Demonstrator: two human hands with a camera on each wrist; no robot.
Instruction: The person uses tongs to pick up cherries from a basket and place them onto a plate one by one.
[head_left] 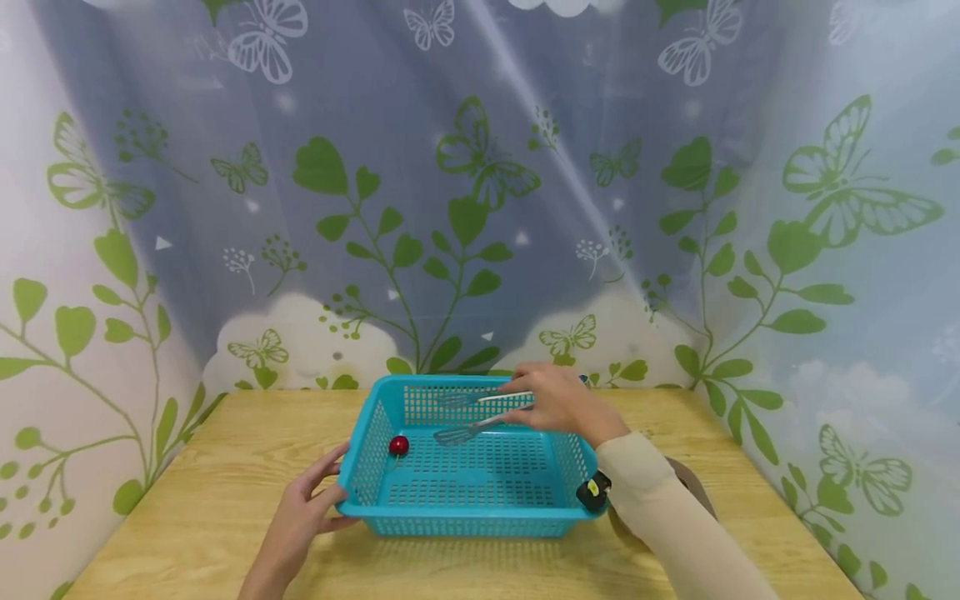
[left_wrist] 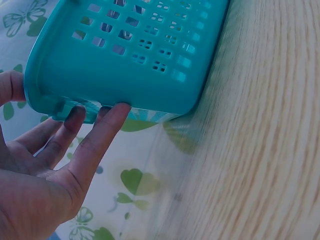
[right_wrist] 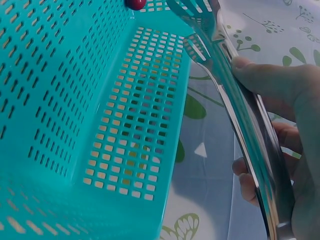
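A blue plastic basket (head_left: 472, 510) with slotted walls and floor stands on the table. Inside, near its left wall, lies a small shiny red ball (head_left: 399, 446) that looks like a cherry. My left hand (head_left: 300, 508) grips the basket's left rim; in the left wrist view its fingers (left_wrist: 92, 147) lie against the outer side. Above the basket's right half, my right hand (head_left: 558, 402) holds metal tongs (right_wrist: 245, 130) by their arms. Their slotted heads (head_left: 456, 435) stand apart over the basket, with nothing between them, to the right of the red ball.
A brown rounded thing (head_left: 693, 485) lies on the table to the right of the basket, partly hidden under my right sleeve (head_left: 652, 492). The wooden table (head_left: 247, 450) meets a curtain (head_left: 375, 250) printed with leaves and butterflies at the back and sides.
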